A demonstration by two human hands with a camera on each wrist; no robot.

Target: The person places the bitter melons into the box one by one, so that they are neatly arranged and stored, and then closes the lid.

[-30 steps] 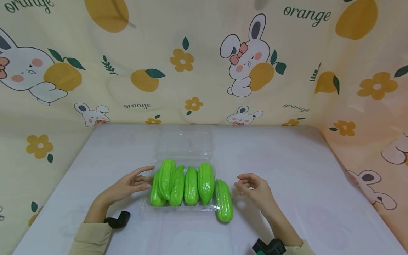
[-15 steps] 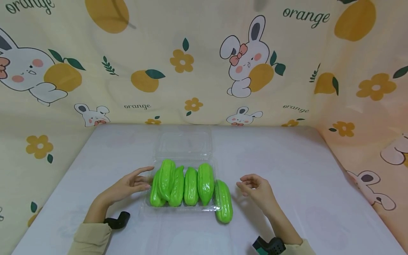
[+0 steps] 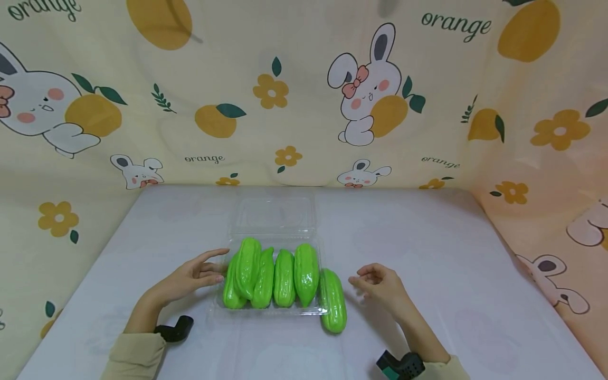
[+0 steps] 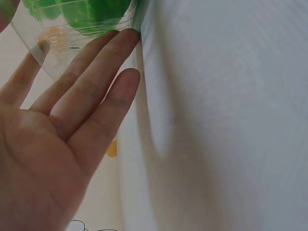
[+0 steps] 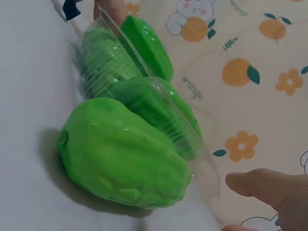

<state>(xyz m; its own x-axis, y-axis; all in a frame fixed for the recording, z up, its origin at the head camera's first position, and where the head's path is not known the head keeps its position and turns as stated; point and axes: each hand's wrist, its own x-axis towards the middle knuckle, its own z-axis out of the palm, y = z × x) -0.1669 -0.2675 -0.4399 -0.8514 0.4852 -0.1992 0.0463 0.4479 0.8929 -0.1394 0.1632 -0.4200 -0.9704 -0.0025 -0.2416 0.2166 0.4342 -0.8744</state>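
A clear plastic box (image 3: 266,311) stands in the middle of the table, its hinged lid (image 3: 273,214) folded back flat behind it. Several glossy green, ridged gourd-like vegetables (image 3: 285,277) lie lengthwise in it; one at the left rests on top of others. My left hand (image 3: 192,274) is at the box's left side, fingers extended; the left wrist view shows fingertips (image 4: 127,38) right at the clear wall. Another green gourd-like vegetable (image 3: 334,301) lies on the table against the box's right side. To its right hovers my right hand (image 3: 383,285), holding nothing, fingers loosely bent.
The white table (image 3: 418,232) runs back to a cream printed curtain (image 3: 309,121) with rabbits and oranges. The curtain also hangs along both sides. Black wrist devices sit on my left wrist (image 3: 176,328) and right wrist (image 3: 401,365).
My right hand drifted slightly right, then came back left and a little nearer the front, its fingers shifting slightly. The left hand, box and vegetables stay put.
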